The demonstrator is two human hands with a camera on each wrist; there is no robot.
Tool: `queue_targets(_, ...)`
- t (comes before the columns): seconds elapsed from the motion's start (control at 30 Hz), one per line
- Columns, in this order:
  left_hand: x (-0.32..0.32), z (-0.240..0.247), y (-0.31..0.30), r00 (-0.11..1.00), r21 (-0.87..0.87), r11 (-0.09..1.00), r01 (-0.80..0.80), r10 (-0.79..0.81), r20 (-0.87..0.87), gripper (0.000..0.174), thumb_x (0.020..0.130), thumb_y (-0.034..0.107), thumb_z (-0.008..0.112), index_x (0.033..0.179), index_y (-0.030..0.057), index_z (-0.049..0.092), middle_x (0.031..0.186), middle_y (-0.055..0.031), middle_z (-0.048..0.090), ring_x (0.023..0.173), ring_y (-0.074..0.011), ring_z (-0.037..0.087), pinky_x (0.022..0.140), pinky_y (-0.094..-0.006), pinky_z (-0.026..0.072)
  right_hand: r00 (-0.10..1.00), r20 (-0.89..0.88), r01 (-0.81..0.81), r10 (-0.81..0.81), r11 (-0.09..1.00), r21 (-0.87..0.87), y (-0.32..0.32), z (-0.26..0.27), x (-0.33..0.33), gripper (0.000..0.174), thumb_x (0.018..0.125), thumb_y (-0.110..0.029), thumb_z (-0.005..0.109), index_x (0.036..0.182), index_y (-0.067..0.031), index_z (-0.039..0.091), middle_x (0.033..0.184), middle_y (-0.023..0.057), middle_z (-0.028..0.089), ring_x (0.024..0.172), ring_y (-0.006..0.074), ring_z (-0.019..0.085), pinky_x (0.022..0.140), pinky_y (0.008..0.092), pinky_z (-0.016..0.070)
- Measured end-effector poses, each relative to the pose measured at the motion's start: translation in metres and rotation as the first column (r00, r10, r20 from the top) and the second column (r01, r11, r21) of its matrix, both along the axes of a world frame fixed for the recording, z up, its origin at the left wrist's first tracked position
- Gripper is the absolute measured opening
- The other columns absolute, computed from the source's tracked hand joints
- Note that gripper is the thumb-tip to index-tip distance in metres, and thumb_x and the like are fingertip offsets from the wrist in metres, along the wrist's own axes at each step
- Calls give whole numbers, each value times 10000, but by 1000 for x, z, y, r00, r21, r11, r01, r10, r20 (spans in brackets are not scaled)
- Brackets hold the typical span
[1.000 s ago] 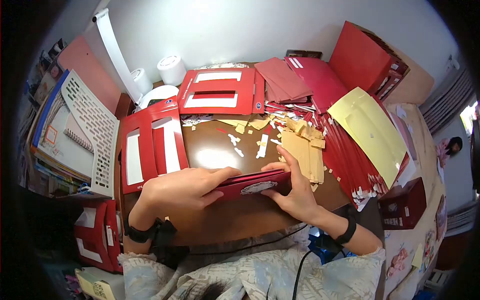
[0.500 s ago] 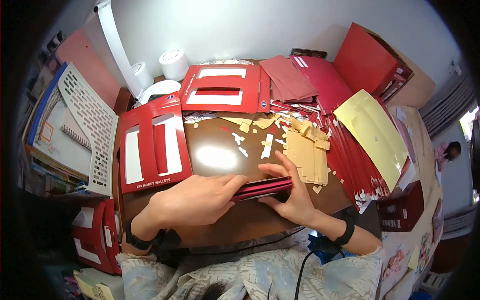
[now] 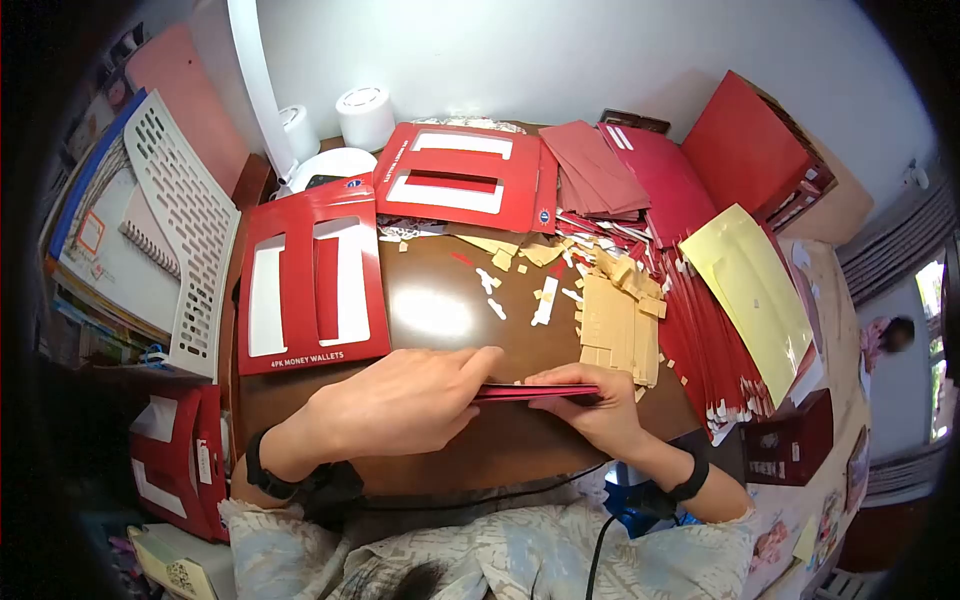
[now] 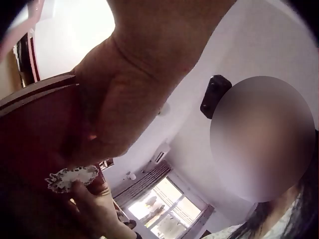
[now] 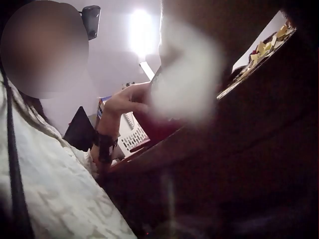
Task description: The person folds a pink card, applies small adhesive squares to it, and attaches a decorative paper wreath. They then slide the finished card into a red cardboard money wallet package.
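A thin stack of dark red wallets (image 3: 530, 392), seen nearly edge-on in the head view, is held level above the table's front part. The left hand (image 3: 405, 402) grips its left end. At the right end the right hand (image 3: 597, 408) pinches it, fingers above and thumb below. In the left wrist view the red wallets (image 4: 35, 124) show layered upper edges and a white lace-like ornament (image 4: 72, 179), with the right hand's thumb against it. The right wrist view is partly blurred; the left hand (image 5: 124, 102) shows there at the wallets' far end.
Red window-cut packages (image 3: 315, 280) lie at the left and back of the table (image 3: 430, 275). Tan card pieces (image 3: 615, 320), white scraps, a fan of red wallets (image 3: 690, 340) and a yellow sheet (image 3: 755, 300) lie at the right. A lamp (image 3: 258, 90) stands behind.
The wallets have tipped from showing their ornamented face to nearly edge-on. The right hand's raised fingers have come down onto their top. The head view has shifted slightly.
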State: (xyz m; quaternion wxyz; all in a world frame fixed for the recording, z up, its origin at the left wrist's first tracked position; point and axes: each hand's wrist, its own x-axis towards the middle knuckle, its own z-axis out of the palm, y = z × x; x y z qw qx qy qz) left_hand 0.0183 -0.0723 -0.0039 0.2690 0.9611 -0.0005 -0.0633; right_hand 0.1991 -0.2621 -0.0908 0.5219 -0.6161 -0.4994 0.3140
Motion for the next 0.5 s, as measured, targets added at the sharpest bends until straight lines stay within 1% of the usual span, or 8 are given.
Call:
queue_targets(0.1, -2, -1, 2, 999, -3, 1000, -1, 1, 32, 235, 948, 108, 604, 1086, -42, 488, 925, -235, 655, 843, -420, 665, 722, -513, 508, 1000, 9, -4, 4, 999, 54, 0, -3, 0, 275, 828, -56, 819, 1093, -52, 748, 1085, 74, 766, 982, 152, 723, 857, 282, 568)
queue_targets(0.17, 0, 0, 3, 983, 54, 998, 43, -32, -179, 290, 938, 158, 651, 1071, -40, 487, 914, -233, 660, 844, -407, 670, 719, -499, 516, 997, 76, 4, -10, 996, 87, 0, -2, 0, 345, 827, -60, 823, 1156, -55, 721, 1159, 76, 748, 1014, 156, 717, 865, 282, 566)
queue_targets(0.2, 0, 1, 3, 983, 52, 998, 42, -32, -178, 290, 938, 158, 651, 1071, -40, 487, 914, -233, 660, 844, -407, 670, 719, -499, 516, 997, 77, 3, -10, 996, 85, 0, 0, -2, 345, 827, -60, 823, 1156, -55, 721, 1159, 76, 748, 1014, 156, 717, 865, 282, 566)
queue_targets(0.27, -1, 2, 2, 990, 59, 998, 21, -12, -140, 303, 922, 157, 675, 1064, -32, 487, 920, -228, 666, 837, -402, 673, 717, -487, 522, 994, -57, 94, -88, 990, 108, 2, 5, -7, 473, 792, -75, 851, 1232, -60, 677, 1230, 86, 716, 1057, 171, 707, 877, 291, 564)
queue_targets(0.3, 0, 1, 2, 990, 54, 998, 21, -13, -138, 303, 922, 157, 675, 1064, -32, 487, 920, -228, 666, 837, -402, 673, 717, -487, 522, 995, -54, 94, -89, 990, 103, 0, 6, -4, 473, 792, -75, 851, 1232, -60, 677, 1230, 86, 716, 1057, 171, 707, 877, 291, 564)
queue_targets(0.37, -2, 1, 2, 996, 23, 999, 47, -45, -72, 320, 915, 148, 685, 1088, -32, 485, 932, -229, 664, 840, -407, 675, 727, -478, 532, 975, 224, -21, 10, 999, 47, -4, 8, 3, 594, 749, -87, 879, 1290, -62, 635, 1254, 94, 692, 1081, 196, 701, 897, 304, 560)
queue_targets(0.4, -3, 2, 1, 996, 21, 999, 48, -47, -71, 320, 915, 148, 685, 1088, -32, 485, 932, -229, 664, 840, -407, 675, 727, -478, 532, 974, 225, -9, -6, 998, 65, -4, 9, 2, 594, 733, -93, 882, 1275, -56, 641, 1213, 105, 694, 1079, 220, 701, 908, 315, 557)
queue_targets(0.5, -7, 4, -3, 999, -1, 999, 38, -38, -38, 335, 889, 97, 675, 1125, -42, 483, 982, -237, 651, 897, -406, 674, 775, -461, 540, 961, 276, -3, -26, 995, 104, -6, 10, -1, 571, 748, -87, 867, 1270, -55, 639, 1222, 115, 686, 1081, 230, 695, 915, 321, 553)
